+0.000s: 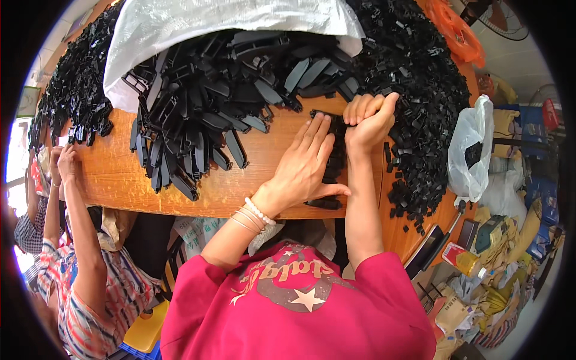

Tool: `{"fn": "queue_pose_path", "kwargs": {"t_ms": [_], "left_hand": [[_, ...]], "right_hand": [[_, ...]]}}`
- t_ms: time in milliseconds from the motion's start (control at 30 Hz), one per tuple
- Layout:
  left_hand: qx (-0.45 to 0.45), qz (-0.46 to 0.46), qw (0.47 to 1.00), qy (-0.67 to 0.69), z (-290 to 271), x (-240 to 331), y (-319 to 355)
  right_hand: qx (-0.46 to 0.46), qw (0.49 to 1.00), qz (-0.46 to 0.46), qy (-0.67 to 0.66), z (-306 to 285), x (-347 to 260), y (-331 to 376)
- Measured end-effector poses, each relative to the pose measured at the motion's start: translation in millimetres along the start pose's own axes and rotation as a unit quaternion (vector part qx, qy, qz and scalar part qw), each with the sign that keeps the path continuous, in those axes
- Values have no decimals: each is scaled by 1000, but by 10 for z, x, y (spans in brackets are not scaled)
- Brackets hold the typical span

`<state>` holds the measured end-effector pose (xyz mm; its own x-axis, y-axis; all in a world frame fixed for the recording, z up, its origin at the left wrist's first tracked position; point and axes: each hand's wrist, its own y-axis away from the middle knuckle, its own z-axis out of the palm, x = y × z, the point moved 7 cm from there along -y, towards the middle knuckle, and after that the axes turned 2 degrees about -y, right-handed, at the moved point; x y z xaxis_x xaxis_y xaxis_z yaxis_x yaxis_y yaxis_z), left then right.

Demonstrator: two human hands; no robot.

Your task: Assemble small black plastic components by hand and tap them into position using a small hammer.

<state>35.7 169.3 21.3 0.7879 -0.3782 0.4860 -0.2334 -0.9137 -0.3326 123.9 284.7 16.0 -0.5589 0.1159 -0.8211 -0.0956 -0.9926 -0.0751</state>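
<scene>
I see the left hand [305, 157] flat against the row of black parts [338, 147], probably steadying it; beside that row, the right hand [367, 127] is fisted, contents hidden.

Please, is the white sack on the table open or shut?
Open: the white sack gapes over long black parts heaped on the table.

The head fisheye looks down over the table [114, 174].

I noted a crimson short-sleeved shirt [372, 306] bearing a pale star [308, 298]; white beads [259, 212] and thin bangles [246, 222] encircled the left wrist [267, 200].
</scene>
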Motion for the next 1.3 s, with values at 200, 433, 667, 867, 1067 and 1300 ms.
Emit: {"fn": "queue_pose_path", "kwargs": {"t_ms": [200, 433, 667, 867, 1067, 1300], "left_hand": [[0, -4, 1000, 25, -21, -41, -38], [7, 3, 1000, 22, -70, 37, 1], [46, 34, 998, 21, -126, -18, 7], [60, 83, 993, -66, -21, -100, -172], [41, 126, 989, -67, 34, 108, 171], [-12, 156, 987, -43, -94, 745, 1341]], "right_hand": [[-10, 999, -29, 44, 114, -2, 5], [-93, 968, -108, 208, 285, 13, 69], [-66, 997, 36, 30, -325, -539, 361], [-189, 882, 318, 291, -994, -647, 1952], [-261, 750, 461, 395, -1496, -150, 2791], [-207, 768, 359, 489, -1701, -198, 2681]]}}
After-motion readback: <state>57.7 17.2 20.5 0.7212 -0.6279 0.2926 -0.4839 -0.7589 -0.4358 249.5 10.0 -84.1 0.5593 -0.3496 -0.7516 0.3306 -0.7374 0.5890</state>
